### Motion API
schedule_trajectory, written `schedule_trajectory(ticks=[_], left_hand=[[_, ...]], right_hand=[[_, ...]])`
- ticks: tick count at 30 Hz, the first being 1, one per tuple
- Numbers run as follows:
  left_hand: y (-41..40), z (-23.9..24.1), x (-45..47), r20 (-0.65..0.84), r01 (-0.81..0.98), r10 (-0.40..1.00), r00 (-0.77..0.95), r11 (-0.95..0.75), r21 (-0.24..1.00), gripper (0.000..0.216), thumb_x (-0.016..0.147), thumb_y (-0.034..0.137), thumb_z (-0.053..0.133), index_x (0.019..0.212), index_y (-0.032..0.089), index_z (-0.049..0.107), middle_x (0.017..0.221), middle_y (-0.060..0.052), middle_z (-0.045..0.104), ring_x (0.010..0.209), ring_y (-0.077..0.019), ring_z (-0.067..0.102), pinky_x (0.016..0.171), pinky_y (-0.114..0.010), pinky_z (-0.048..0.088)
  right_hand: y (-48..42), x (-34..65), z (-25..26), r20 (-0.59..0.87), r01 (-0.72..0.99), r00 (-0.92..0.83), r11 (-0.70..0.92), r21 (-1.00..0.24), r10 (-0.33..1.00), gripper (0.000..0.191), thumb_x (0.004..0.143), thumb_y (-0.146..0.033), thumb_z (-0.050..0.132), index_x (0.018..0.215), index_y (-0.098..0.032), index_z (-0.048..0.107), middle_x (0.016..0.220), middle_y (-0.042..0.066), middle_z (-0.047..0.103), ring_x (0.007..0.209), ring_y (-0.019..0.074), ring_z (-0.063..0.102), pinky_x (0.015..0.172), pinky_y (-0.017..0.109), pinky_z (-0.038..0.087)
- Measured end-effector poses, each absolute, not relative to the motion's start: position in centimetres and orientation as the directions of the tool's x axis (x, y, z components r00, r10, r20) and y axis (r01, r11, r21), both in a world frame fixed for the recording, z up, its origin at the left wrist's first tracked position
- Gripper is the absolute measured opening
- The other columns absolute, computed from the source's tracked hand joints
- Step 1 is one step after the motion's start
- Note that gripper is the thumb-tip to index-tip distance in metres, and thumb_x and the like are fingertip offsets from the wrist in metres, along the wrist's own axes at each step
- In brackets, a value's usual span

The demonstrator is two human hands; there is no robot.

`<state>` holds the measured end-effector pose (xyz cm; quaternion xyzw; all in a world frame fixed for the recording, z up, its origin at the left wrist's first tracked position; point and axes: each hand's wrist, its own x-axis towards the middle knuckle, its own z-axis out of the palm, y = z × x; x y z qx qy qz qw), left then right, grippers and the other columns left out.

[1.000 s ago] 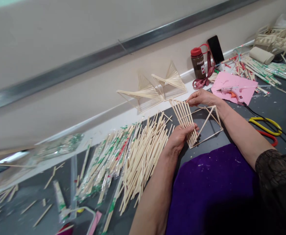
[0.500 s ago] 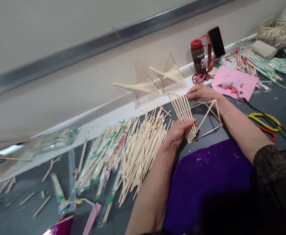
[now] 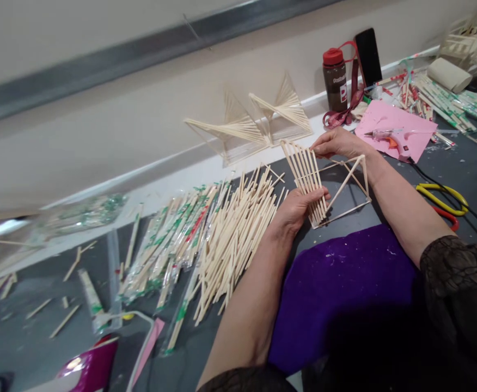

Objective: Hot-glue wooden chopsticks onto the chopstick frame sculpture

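Note:
Both my hands hold a small frame of glued wooden sticks (image 3: 347, 182) standing on the grey table (image 3: 389, 215). My left hand (image 3: 299, 209) grips the near end of its slatted side, fingers wrapped round the sticks. At the far top corner my right hand (image 3: 338, 144) pinches the slats. A loose heap of bare wooden chopsticks (image 3: 234, 237) lies just left of my left hand, with wrapped chopsticks (image 3: 169, 247) beside it. A purple cloth (image 3: 344, 288) lies under my forearms.
Two finished stick fans (image 3: 258, 128) lean against the wall. A brown bottle with a red cap (image 3: 335, 79), a black phone (image 3: 368, 50), a glue gun (image 3: 389, 139) on pink paper (image 3: 418, 128) and yellow-handled cutters (image 3: 440, 198) lie to the right. More chopsticks lie at far right.
The view has drifted a little, so everything sits slightly higher in frame. My hands keep the same hold on the stick frame.

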<state>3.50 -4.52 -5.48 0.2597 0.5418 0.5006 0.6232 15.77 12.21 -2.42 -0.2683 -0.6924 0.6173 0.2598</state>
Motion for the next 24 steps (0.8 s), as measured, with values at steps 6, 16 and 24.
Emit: schedule_trajectory(ticks=[6, 16, 24], left_hand=[[-4.4, -5.67, 3.46, -0.405, -0.36, 0.913, -0.044, 0.364, 0.859, 0.016, 0.066, 0.022, 0.08, 0.074, 0.013, 0.071, 0.069, -0.006, 0.072, 0.057, -0.0144, 0.064, 0.061, -0.029, 0.053], [-4.23, -5.91, 3.14, -0.392, -0.365, 0.919, -0.039, 0.352, 0.862, 0.018, 0.065, 0.024, 0.082, 0.076, 0.012, 0.075, 0.073, -0.008, 0.074, 0.061, -0.015, 0.067, 0.062, -0.028, 0.055], [-4.24, -5.36, 3.21, -0.388, -0.39, 0.917, -0.087, 0.327, 0.861, 0.015, 0.069, 0.023, 0.078, 0.079, 0.013, 0.077, 0.077, -0.007, 0.076, 0.063, -0.0151, 0.069, 0.065, -0.028, 0.056]], right_hand=[[12.44, 15.94, -2.4, 0.035, 0.043, -0.728, 0.096, -0.994, 0.685, 0.009, 0.074, -0.008, 0.069, 0.072, -0.012, 0.077, 0.06, 0.0, 0.066, 0.055, 0.0068, 0.052, 0.053, 0.019, 0.039], [12.59, 15.99, -2.66, 0.034, 0.037, -0.722, 0.088, -0.995, 0.691, 0.007, 0.069, -0.015, 0.075, 0.075, -0.013, 0.077, 0.063, 0.001, 0.068, 0.059, 0.0082, 0.056, 0.056, 0.02, 0.042], [12.67, 15.94, -2.82, 0.032, 0.014, -0.723, 0.061, -0.998, 0.69, 0.007, 0.07, -0.014, 0.073, 0.074, -0.014, 0.079, 0.062, 0.0, 0.069, 0.058, 0.0074, 0.054, 0.054, 0.019, 0.04]])
